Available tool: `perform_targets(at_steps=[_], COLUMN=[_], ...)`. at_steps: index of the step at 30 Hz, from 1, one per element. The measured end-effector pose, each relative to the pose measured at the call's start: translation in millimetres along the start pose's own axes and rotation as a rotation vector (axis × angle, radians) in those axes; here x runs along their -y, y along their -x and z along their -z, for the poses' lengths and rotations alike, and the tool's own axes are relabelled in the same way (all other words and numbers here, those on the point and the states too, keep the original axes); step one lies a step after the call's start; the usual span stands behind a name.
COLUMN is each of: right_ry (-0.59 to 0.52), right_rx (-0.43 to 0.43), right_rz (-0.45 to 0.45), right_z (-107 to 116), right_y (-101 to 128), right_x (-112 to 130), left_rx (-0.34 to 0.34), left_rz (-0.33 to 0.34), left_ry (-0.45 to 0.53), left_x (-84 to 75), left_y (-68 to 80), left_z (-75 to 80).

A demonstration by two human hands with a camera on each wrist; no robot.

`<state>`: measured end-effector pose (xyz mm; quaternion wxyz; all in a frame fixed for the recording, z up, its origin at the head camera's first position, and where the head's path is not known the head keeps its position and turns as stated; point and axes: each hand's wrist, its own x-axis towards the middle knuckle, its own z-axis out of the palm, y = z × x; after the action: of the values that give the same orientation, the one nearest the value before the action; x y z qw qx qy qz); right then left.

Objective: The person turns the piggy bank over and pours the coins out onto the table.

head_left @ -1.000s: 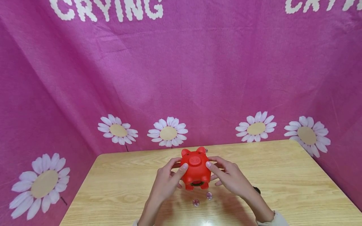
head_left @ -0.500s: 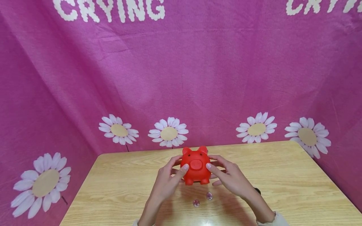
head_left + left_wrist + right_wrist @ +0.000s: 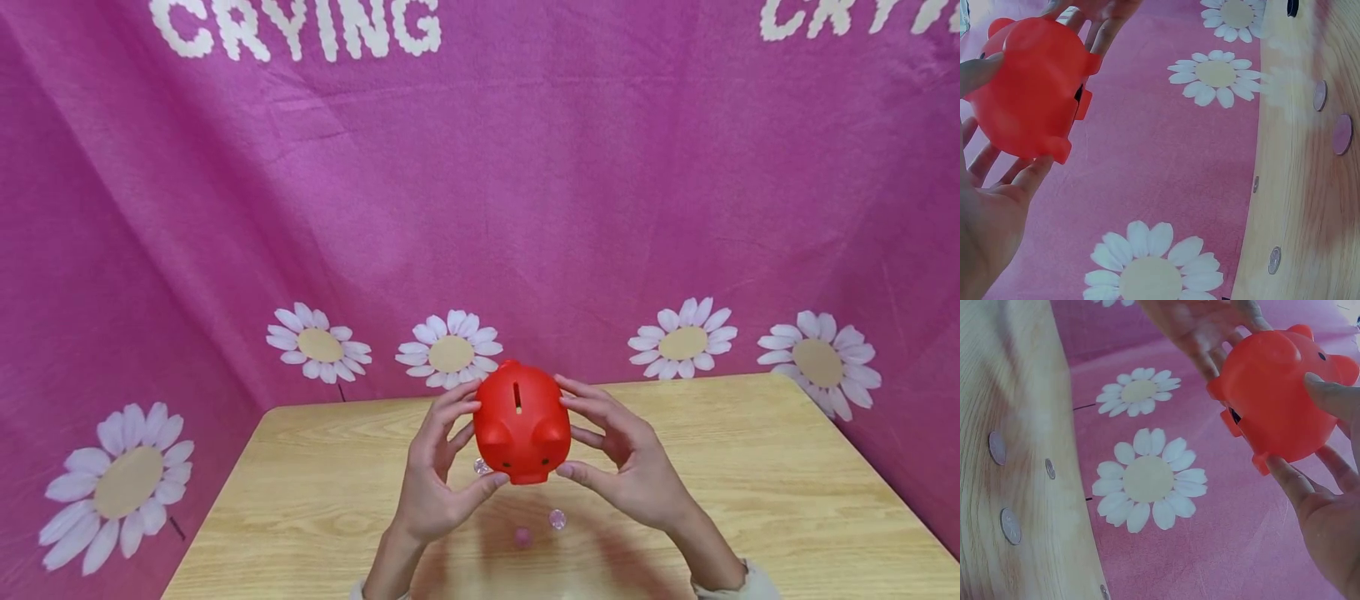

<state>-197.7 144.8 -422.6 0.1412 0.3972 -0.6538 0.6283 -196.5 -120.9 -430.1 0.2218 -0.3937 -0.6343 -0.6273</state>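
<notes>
A red piggy bank (image 3: 522,421) is held up over the table, tipped so that the slot in its back faces the head camera and its snout points toward the person. My left hand (image 3: 438,467) grips its left side, thumb by the snout and fingers spread along the flank. On the opposite side my right hand (image 3: 633,458) grips it in the same way. In the left wrist view the piggy bank (image 3: 1032,87) shows a dark opening in its underside, between the feet. Coins (image 3: 557,519) lie below it; another coin (image 3: 482,467) is partly behind my left hand.
Several coins lie scattered on the wooden table (image 3: 322,500), including a coin (image 3: 1274,260) in the left wrist view and a coin (image 3: 1010,525) in the right. A small black object (image 3: 1292,7) stands at the top. A pink flowered cloth (image 3: 525,208) hangs behind the table.
The piggy bank has risen and tipped forward: its face and then its slotted back have turned toward the head camera. Both hands have moved up with it. A coin now shows beside its left.
</notes>
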Motion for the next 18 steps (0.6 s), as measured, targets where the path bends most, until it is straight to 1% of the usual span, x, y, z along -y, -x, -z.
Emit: perform_targets(at_steps=[7,14,18], right_ry=[-0.005,-0.024,-0.011], right_rx=[0.005,-0.013,-0.022], right_rz=[0.021,0.049,0.025], right_z=[1.2,-0.1,0.2], right_y=[1.2,-0.1,-1.0], right_x=[-4.4,-5.9,-6.4], left_rx=[0.01,0.037,0.051], left_rz=[0.008,-0.016,-0.004], left_ry=[-0.019,-0.07,-0.103], left_x=[0.7,1.1,0.4], left_y=[0.8,0.4,-0.4], left_z=[-0.5,0.5,0.9])
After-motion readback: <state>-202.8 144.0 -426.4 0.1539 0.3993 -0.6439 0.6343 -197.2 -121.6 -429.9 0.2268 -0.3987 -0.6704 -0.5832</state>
